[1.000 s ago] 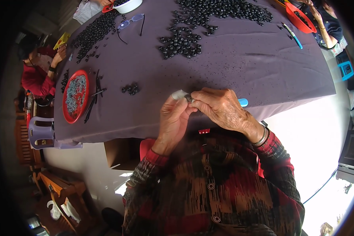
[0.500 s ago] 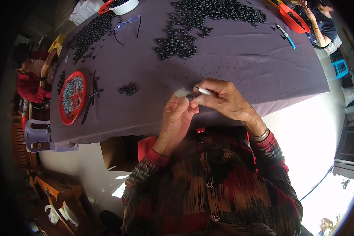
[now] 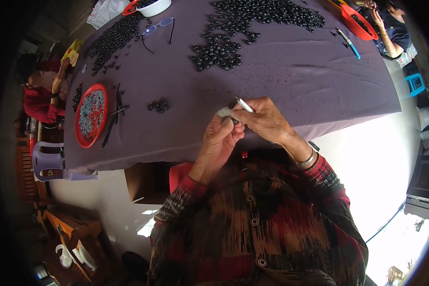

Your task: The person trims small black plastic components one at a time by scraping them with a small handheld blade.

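Above the near edge of the cloth-covered table, my left hand [image 3: 218,136] is closed on a small round black piece [image 3: 234,121], pinched between thumb and fingers. A white wrap [image 3: 224,112] covers one of its fingertips. Touching it from the right, my right hand [image 3: 268,120] grips a slim white tool [image 3: 244,105] with a thin dark tip, slanting up and to the left. The right fingers partly hide the black piece. A small cluster of black pieces [image 3: 158,106] lies on the cloth left of my hands.
Black pieces lie heaped [image 3: 219,52] on the purple cloth [image 3: 291,81]. At left stand a red dish [image 3: 105,112] of small silvery bits and dark thin tools [image 3: 115,119]. Glasses [image 3: 158,27] and a blue pen-like tool [image 3: 349,44] lie farther off. Other people sit left and far right.
My right hand has moved slightly left, onto the black piece, and the white tool now points more steeply upward. The whole view has shifted a little.
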Motion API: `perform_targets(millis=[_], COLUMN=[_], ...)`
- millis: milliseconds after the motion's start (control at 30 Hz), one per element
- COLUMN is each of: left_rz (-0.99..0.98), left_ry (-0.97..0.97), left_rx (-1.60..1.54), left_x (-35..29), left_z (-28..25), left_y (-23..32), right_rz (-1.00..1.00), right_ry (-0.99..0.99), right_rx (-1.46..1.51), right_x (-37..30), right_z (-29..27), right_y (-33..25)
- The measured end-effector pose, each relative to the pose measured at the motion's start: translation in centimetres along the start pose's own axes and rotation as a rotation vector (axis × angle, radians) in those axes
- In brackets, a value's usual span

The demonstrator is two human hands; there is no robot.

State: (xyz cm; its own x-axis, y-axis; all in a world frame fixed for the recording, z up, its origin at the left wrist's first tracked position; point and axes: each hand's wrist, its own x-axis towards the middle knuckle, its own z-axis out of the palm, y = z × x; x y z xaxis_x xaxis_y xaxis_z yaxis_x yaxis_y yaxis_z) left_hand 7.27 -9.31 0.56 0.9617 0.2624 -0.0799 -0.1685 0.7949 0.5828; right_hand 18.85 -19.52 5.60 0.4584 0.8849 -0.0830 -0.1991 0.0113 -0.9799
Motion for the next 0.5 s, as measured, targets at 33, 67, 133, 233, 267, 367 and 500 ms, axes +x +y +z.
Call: perform_targets(millis=[33, 67, 133, 233, 267, 367, 500], left_rz=[-0.002, -0.001, -0.006, 0.003, 0.008, 0.020, 0.043], left_ry=[0.001, -0.015, -0.028, -0.028, -0.006, 0.038, 0.069], left_rx=[-0.001, 0.013, 0.025, 0.045, 0.037, 0.019, 0.002], left_x=[0.1, 0.1, 0.2, 0.1, 0.1, -0.1, -0.2], left_z=[-0.1, -0.3, 0.0, 0.1, -0.1, -0.1, 0.3], left_y=[0.0, 0.0, 0.1, 0.1, 0.1, 0.0, -0.1], right_rz=[0.004, 0.006, 0.079, -0.020, -0.018, -0.306, -0.297], right_ry=[0.006, 0.007, 0.044, 0.036, 0.036, 0.153, 0.112], right_rx=[0.003, 0.004, -0.065, -0.177, -0.176, -0.401, -0.359], right_x=[0.0, 0.0, 0.0, -0.1, -0.1, -0.3, -1.3], right_z=[0.0, -0.1, -0.3, -0.8, -0.8, -0.5, 0.5], right_y=[0.0, -0.2, -0.8, 0.2, 0.5, 0.7, 0.2])
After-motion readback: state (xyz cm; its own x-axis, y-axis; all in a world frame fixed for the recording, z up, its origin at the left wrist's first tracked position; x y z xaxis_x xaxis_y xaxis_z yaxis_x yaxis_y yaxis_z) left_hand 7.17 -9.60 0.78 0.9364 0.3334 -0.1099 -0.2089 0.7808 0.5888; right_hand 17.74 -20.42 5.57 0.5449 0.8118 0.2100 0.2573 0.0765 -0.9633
